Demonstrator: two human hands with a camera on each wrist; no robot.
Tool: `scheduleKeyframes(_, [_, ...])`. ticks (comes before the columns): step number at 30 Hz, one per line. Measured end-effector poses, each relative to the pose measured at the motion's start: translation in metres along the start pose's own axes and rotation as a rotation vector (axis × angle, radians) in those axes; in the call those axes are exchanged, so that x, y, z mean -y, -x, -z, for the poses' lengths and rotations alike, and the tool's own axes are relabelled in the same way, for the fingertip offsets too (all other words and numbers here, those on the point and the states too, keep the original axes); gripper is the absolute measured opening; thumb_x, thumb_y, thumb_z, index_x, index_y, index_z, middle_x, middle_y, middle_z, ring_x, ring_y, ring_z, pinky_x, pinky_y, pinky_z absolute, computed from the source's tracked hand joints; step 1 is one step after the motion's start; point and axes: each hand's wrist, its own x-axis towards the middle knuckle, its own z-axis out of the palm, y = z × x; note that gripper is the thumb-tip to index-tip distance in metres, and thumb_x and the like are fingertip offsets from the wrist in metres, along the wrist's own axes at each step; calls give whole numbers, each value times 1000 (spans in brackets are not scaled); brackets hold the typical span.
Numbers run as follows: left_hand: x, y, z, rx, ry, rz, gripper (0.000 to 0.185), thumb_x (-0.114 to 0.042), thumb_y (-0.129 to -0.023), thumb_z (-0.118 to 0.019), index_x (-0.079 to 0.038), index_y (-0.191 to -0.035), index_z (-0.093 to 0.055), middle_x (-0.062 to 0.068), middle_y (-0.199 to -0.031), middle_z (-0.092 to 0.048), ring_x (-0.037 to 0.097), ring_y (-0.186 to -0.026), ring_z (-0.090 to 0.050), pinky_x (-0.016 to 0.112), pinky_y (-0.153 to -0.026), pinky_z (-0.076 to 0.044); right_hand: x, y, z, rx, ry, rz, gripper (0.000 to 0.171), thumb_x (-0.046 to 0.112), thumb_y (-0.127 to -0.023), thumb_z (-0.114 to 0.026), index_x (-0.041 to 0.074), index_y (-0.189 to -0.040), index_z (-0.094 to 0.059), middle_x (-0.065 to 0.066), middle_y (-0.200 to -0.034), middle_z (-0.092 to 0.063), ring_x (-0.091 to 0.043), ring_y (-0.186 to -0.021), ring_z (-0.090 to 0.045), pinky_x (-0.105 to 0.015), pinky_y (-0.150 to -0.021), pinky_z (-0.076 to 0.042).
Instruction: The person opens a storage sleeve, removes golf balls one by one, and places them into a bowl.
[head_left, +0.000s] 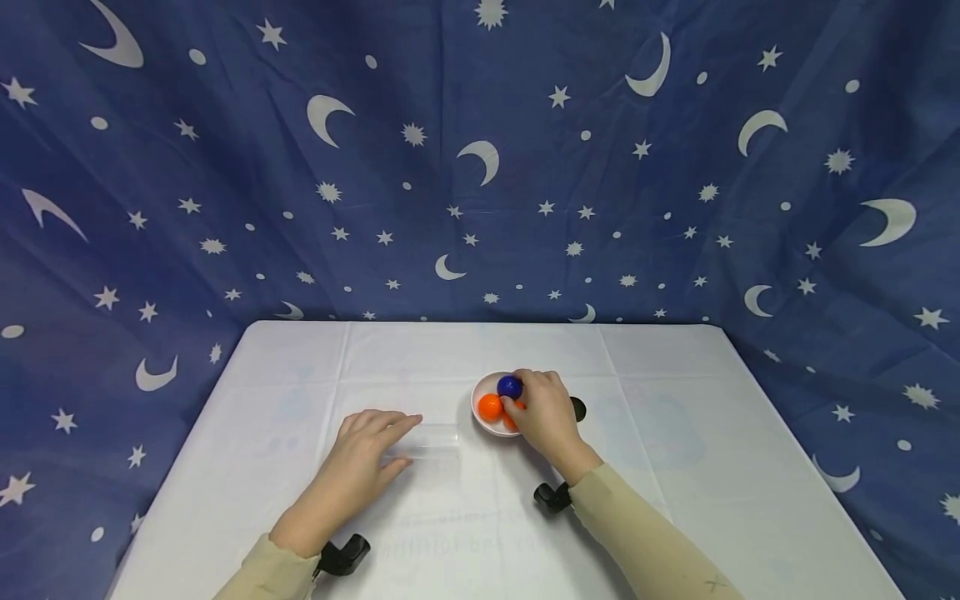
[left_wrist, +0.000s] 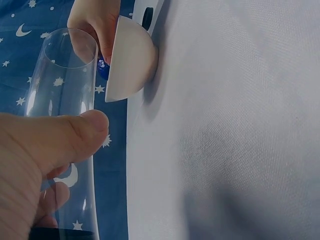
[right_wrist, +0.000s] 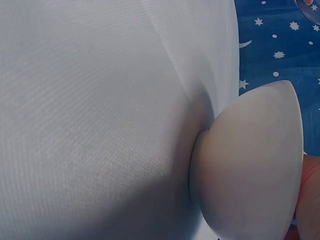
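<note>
My left hand (head_left: 356, 471) grips a clear, see-through cylinder (left_wrist: 65, 100), thumb on one side and fingers on the other. The cylinder lies sideways, its round open end facing a white bowl (left_wrist: 131, 65). In the head view the cylinder (head_left: 438, 442) is faint against the cloth. Over the bowl's right side, my right hand (head_left: 551, 417) pinches a shiny dark blue ball (head_left: 509, 387) between thumb and fingers. Two orange balls are in the bowl; one orange ball (head_left: 491, 407) shows whole, the other is partly covered by the thumb. From the right wrist, the bowl (right_wrist: 250, 160) hides most of the hand.
A black round object (head_left: 578, 409) stands just right of the bowl, partly behind my right hand. A white cloth (head_left: 465, 533) covers the table. Behind it hangs a blue curtain (head_left: 525, 242) with moons and stars. Black wrist cameras sit under both sleeves.
</note>
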Motion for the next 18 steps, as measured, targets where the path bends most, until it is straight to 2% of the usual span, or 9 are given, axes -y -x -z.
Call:
scheduleKeyframes(11, [3,1,-2,-33,18,-5,60,-19,-74,-85,-15,-129,-62,1,-118,-62,24,-111,-53,45,-95,-35,1,1,1,-20,5,40,35,26,-85,-73,10,-115,-67,-3,-109,-67,-22,-99,-52,-36,-88,-46])
scheduleKeyframes(18, [6,3,-5,-26,73,69,59,-21,-78,-82,-15,-132,-59,1,-121,-61,23,-114,-51,43,-96,-34,-2,3,2,-4,-39,76,38,30,-87,-71,10,-118,-65,-5,-116,-63,-24,-108,-53,-40,-96,-44])
